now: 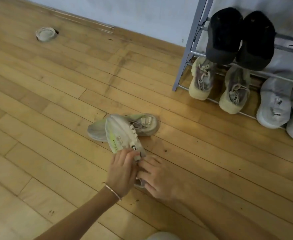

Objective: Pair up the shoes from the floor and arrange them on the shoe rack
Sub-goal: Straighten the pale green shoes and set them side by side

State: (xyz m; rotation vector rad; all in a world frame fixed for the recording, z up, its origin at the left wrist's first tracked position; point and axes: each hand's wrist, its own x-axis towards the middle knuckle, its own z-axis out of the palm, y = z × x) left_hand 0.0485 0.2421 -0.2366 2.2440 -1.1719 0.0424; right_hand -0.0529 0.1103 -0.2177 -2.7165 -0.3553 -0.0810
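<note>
Wooden plank floor (55, 101) meeting pale wall (142, 16); round floor fitting (46, 34) lying at ten o'clock. Grey shoe rack (190, 49) standing at two o'clock, already carrying three pairs: black pair (239, 37) above, beige pair (218, 87) and pale grey pair (280, 104) on the bottom rail. Remaining on the floor, at centre: two whitish-green sneakers, upper sneaker (123, 134) lying across lower sneaker (142, 124), touching. Task judged largely complete, this last pair awaiting pairing and racking. Left hand (121, 172) pinching the upper sneaker's heel end, fingers curled closed on it. Right hand (159, 179) pressing against the same heel from four o'clock, fingers bent; grasp probably closing, blurred and partly hidden.
</note>
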